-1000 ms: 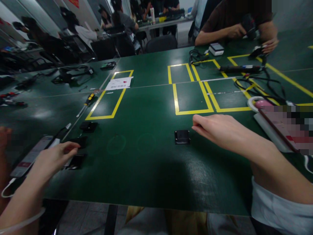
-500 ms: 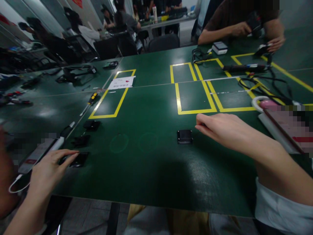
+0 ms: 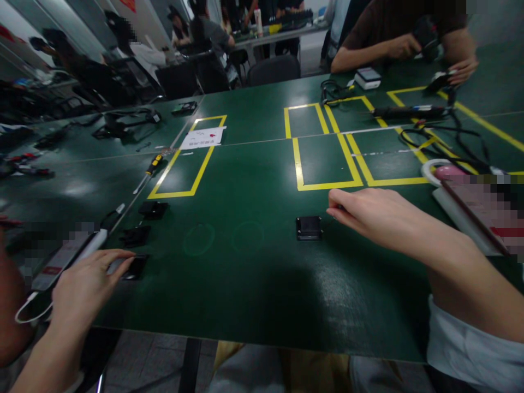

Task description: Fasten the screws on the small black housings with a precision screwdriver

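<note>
My left hand (image 3: 84, 281) is at the left near the table's front edge, thumb and index finger pinched on the left side of a flat, shiny black part (image 3: 137, 267). Its fingers cover part of that piece, which lies on the table. Just beyond lie two more black parts (image 3: 136, 236), (image 3: 154, 209). My right hand (image 3: 364, 213) hovers at the right with its fingers curled closed; a small dark bit shows between them, too hidden to name. To the left of that hand, apart from it, a black rectangular box-like part (image 3: 309, 227) with small light corner spots rests on the green table.
A yellow-and-black screwdriver (image 3: 154, 165) and a paper sheet (image 3: 203, 137) lie beyond my left hand. Yellow tape outlines (image 3: 329, 186) mark the table. At the right are a tape roll (image 3: 429, 172) and cables (image 3: 466, 136); across the table a person holds a power tool (image 3: 428, 41).
My left hand has shifted slightly right, its fingertips further over the flat black part. My right hand and the box-like part have stayed put.
</note>
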{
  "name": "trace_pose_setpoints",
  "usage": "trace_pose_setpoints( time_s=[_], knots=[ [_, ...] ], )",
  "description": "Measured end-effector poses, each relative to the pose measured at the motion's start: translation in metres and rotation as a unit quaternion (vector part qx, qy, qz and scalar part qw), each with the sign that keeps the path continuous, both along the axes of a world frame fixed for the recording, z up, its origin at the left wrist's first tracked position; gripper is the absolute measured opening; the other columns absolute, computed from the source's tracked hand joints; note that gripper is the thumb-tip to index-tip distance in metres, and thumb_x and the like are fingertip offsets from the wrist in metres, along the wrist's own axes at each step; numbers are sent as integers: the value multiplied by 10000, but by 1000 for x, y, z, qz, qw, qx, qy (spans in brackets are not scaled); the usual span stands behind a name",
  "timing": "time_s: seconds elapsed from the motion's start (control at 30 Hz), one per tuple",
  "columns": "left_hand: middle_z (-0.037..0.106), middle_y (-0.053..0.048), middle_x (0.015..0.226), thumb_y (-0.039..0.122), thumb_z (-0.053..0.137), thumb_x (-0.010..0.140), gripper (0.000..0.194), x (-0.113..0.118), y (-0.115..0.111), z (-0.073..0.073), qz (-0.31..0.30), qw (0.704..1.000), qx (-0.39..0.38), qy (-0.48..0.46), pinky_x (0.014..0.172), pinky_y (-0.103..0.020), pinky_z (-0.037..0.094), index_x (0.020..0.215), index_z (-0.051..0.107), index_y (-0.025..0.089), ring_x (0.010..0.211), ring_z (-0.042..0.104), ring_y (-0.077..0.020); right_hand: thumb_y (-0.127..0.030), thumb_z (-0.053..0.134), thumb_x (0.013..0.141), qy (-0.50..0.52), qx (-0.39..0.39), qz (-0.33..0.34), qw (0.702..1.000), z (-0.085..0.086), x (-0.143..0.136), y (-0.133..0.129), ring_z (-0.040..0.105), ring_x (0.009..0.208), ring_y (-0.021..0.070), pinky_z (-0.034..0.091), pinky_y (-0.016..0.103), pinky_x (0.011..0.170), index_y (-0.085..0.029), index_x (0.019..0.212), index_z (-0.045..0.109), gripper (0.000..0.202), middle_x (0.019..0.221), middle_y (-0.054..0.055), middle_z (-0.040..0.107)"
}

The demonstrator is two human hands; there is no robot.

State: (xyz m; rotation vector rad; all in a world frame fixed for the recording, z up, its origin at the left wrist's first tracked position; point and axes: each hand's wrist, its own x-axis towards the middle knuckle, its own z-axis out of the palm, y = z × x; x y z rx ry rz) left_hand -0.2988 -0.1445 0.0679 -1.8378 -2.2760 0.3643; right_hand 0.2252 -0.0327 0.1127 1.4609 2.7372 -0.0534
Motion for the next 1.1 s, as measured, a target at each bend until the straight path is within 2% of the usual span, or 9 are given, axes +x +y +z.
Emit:
trace_pose_setpoints(
  time_s=[0.33,0.47,0.6,0.87,1.1],
  knots=[
    [657,-54,1162,445,308,956,443,3,2,4,-22,999,-22,12,761,-276,433,1058,663,200,1007,623,-227,-358,323,965,-2,-3,-3,1000,1,0,-1,488,541,150,219,275,504,-201,939,528,260,684,23,602],
    [646,-10,1193,440,301,962,417,2,5,8,-17,998,-61,20,728,-237,422,1077,655,251,983,628,-197,-361,334,962,0,5,0,1000,0,1,-1,473,532,147,206,271,501,-202,927,530,255,656,14,582],
    [650,-8,1172,445,337,940,391,-4,7,6,-17,998,-64,-6,776,-230,434,1048,661,256,1014,622,-192,-366,337,964,1,0,2,1000,0,1,-1,466,527,146,204,271,496,-206,919,519,246,649,7,570],
    [651,13,1145,471,382,912,356,-13,9,-2,8,996,-38,-81,769,-242,465,1004,669,281,994,636,-187,-355,335,965,4,4,5,1000,0,1,0,484,545,150,210,269,502,-208,911,509,234,657,6,568],
    [709,64,1054,480,493,841,271,-12,7,-5,6,989,25,-143,778,-273,480,882,701,312,966,650,-206,-358,338,963,3,7,7,1000,-1,3,0,480,533,150,204,272,498,-210,901,498,226,642,1,555]
  ],
)
